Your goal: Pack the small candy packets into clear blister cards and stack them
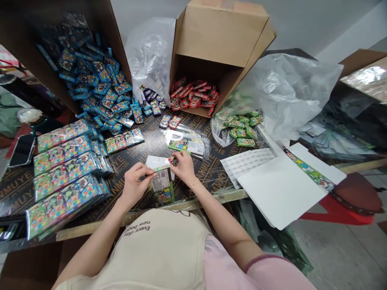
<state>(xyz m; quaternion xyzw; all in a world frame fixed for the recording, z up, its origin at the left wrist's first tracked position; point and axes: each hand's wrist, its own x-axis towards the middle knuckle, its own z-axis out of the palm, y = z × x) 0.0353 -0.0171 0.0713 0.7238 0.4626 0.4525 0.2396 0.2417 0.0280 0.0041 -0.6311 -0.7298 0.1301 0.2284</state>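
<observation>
My left hand (137, 180) pinches the upper left corner of a printed plastic bag (165, 190), which has a green edge and a pale label panel. Along the bag's top runs a narrow green strip (161, 168); whether it is a box edge inside the bag cannot be told. My right hand (184, 168) closes on a small red box (173, 161) at the bag's upper right corner, its fingers covering part of it. Just beyond lie a white sheet (154, 161) and a stack of flat printed bags (190, 146). A purple box (165, 121) and another red box (174, 122) lie farther back.
Filled packs (60, 201) are stacked in rows at left, near a phone (22, 150). Blue boxes (105, 96) spill from a carton. A second carton (223, 32) holds red boxes; green boxes (242, 127) lie in clear plastic. White sheets (281, 189) overhang the right edge.
</observation>
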